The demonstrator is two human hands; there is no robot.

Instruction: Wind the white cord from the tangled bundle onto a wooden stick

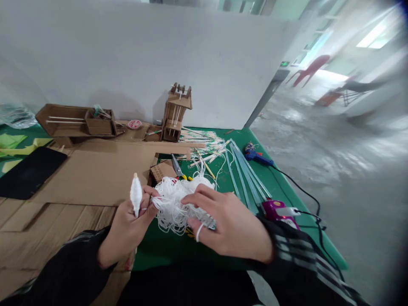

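Observation:
My left hand [127, 227] pinches a small stick wound with white string [136, 194], held upright. A strand runs from it into a loose tangle of white string [178, 199] lying on the green table [280, 187]. My right hand [229, 223] rests on the right side of that tangle, fingers spread over it, with a loop of string around one finger. Both sleeves are black.
Flat cardboard sheets [95, 170] cover the left of the table. A cardboard tower model [175, 112] and a cardboard boat model [76, 121] stand at the back. Scissors [177, 166], wooden sticks [204, 146], pale strips [245, 174], a blue glue gun [256, 155] and a purple one [279, 210] lie nearby.

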